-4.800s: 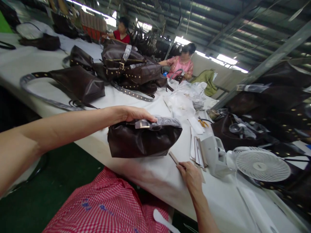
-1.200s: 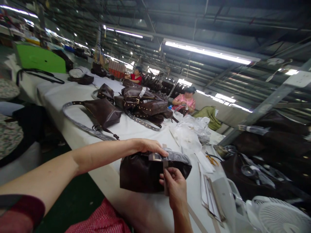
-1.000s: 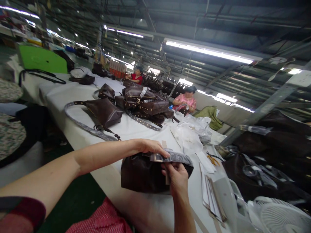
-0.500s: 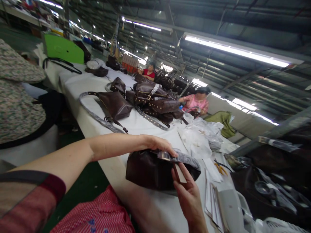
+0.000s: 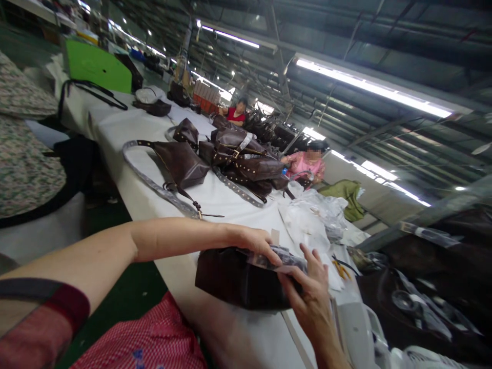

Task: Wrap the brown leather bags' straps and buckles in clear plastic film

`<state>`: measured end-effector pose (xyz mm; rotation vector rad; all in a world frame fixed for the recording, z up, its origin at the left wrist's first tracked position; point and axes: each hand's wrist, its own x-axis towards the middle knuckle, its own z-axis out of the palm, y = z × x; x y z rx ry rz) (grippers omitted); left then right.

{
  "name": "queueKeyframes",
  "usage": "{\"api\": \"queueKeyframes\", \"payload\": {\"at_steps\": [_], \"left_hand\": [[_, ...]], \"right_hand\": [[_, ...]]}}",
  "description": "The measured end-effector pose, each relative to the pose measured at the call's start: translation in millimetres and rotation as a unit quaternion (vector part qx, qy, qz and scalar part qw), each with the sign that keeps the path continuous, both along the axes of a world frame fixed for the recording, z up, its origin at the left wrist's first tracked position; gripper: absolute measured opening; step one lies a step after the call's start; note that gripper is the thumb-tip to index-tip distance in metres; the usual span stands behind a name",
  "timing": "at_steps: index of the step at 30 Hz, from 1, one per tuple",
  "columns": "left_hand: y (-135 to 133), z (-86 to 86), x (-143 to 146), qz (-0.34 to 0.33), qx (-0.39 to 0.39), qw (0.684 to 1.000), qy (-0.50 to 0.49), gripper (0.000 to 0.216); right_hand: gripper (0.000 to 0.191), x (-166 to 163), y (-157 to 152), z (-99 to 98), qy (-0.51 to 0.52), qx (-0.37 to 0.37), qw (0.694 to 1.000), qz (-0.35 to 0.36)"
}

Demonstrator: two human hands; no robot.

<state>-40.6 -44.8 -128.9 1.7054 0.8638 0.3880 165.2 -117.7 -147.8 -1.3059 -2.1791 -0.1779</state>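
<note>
- Floral fabric (image 5: pixel 33 169) and, past it, a green panel (image 5: pixel 98 66) sit at the far left, with a thin black strap (image 5: pixel 92 88) near the panel on the white tabletop (image 5: pixel 111 120).
- A brown bag with a long studded strap (image 5: pixel 182 164) lies on its side, and red checked cloth (image 5: pixel 149 333) shows below at the tabletop's near edge.
- The dark leather bag (image 5: pixel 242 282) being handled is in front of the wearer, at the near edge of the tabletop; behind it is a heap of studded bags (image 5: pixel 249 159), and farther back a person in red (image 5: pixel 236 115).
- The left hand (image 5: pixel 257 242) reaches over its top, fingers bent down and holding it by the plastic-wrapped strap (image 5: pixel 258 260); a pale strip (image 5: pixel 274 236) stands up just beyond.
- The right hand (image 5: pixel 311 287) has forefinger and thumb bent towards the wrapped strap's near side, its other fingers spread; whether they pinch anything, I cannot tell.
- Behind are a person in pink (image 5: pixel 305 163), crumpled clear plastic (image 5: pixel 317 212) and olive cloth (image 5: pixel 342 197).
- Farther right: an orange-handled tool (image 5: pixel 341 267), a white plastic appliance (image 5: pixel 355 328), then more dark bags (image 5: pixel 384 302).
</note>
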Motion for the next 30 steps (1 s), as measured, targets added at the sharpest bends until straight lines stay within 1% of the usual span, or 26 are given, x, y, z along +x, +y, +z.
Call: {"api": "queueKeyframes", "payload": {"at_steps": [2,5,7,10,13,15,17,18,20,23,25,27,30], "left_hand": [[-3.3,2.4,-0.7,-0.009,0.012,1.0,0.01,0.033],[-8.4,7.6,-1.6,-0.018,0.041,0.998,0.039,0.031],[-10.5,10.8,-2.2,-0.031,0.056,0.997,0.045,0.034],[-9.5,12.5,-3.0,-0.049,0.091,0.993,0.058,0.036],[-4.6,9.6,-2.9,-0.057,0.147,0.985,0.064,0.031],[-0.8,6.1,-2.3,-0.063,0.17,0.982,0.055,0.029],[2.0,3.2,-1.8,-0.06,0.171,0.982,0.059,0.03],[2.8,2.4,-1.6,-0.056,0.168,0.982,0.066,0.031],[2.8,2.6,-1.0,-0.053,0.163,0.982,0.078,0.031],[0.6,6.3,0.1,-0.058,0.148,0.984,0.084,0.03],[-0.1,8.7,0.7,-0.052,0.132,0.986,0.082,0.029],[1.2,9.2,0.8,-0.039,0.124,0.988,0.083,0.028],[6.2,6.0,0.4,-0.032,0.121,0.988,0.085,0.029]], "right_hand": [[0.026,5.1,9.4,9.4,-0.001,-0.126,0.992,0.002],[0.026,8.0,22.6,31.3,-0.03,-0.306,0.951,0.008],[0.027,4.7,29.7,49.1,-0.048,-0.389,0.92,0.017],[0.024,-4.1,39.3,72.1,-0.059,-0.46,0.885,0.042],[0.022,-11.2,48.0,82.7,-0.033,-0.502,0.857,0.111],[0.022,-13.3,52.2,81.7,0.012,-0.515,0.84,0.174],[0.023,-12.8,54.9,75.2,0.071,-0.505,0.833,0.213],[0.024,-11.7,55.6,70.7,0.102,-0.495,0.835,0.216],[0.026,-8.2,56.2,60.9,0.158,-0.483,0.838,0.199],[0.029,-2.9,55.3,49.3,0.217,-0.496,0.823,0.17],[0.029,-1.6,53.7,45.0,0.251,-0.511,0.807,0.156],[0.028,-2.6,51.8,42.5,0.293,-0.509,0.799,0.132],[0.029,-6.6,49.5,38.9,0.331,-0.48,0.806,0.098]]}}
